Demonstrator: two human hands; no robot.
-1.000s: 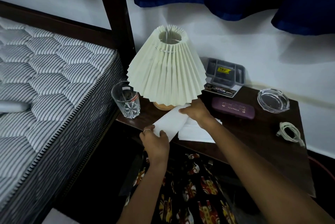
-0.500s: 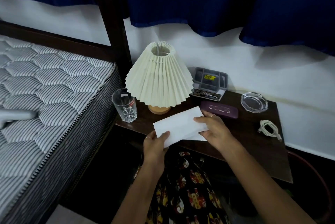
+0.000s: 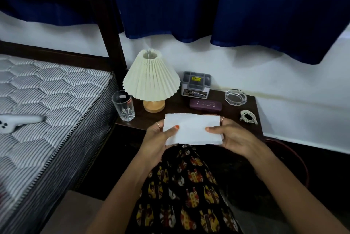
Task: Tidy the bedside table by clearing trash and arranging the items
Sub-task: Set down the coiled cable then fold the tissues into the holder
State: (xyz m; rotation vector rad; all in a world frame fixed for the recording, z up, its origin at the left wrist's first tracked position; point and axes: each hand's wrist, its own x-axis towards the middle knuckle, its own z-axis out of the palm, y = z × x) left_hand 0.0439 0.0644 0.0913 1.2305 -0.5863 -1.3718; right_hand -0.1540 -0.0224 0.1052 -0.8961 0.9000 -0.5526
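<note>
I am gripping the folded white paper point(image 3: 192, 128) with left hand point(image 3: 158, 140) and right hand point(image 3: 233, 137) at the worktop point(image 3: 238, 112) edge; the grey box point(image 3: 196, 86) label is reading "OPEL".

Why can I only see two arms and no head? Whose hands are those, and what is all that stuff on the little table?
There is no machine here. The camera sits on a person's head and looks down, so you see only their arms. The left hand and the right hand each pinch one end of a folded white paper, holding it in front of the bedside table. On the table stand a lamp with a pleated shade, a drinking glass, a small grey box, a purple case, a glass ashtray and a coiled white cable. On the left is a striped mattress with a white controller lying on it.
</note>
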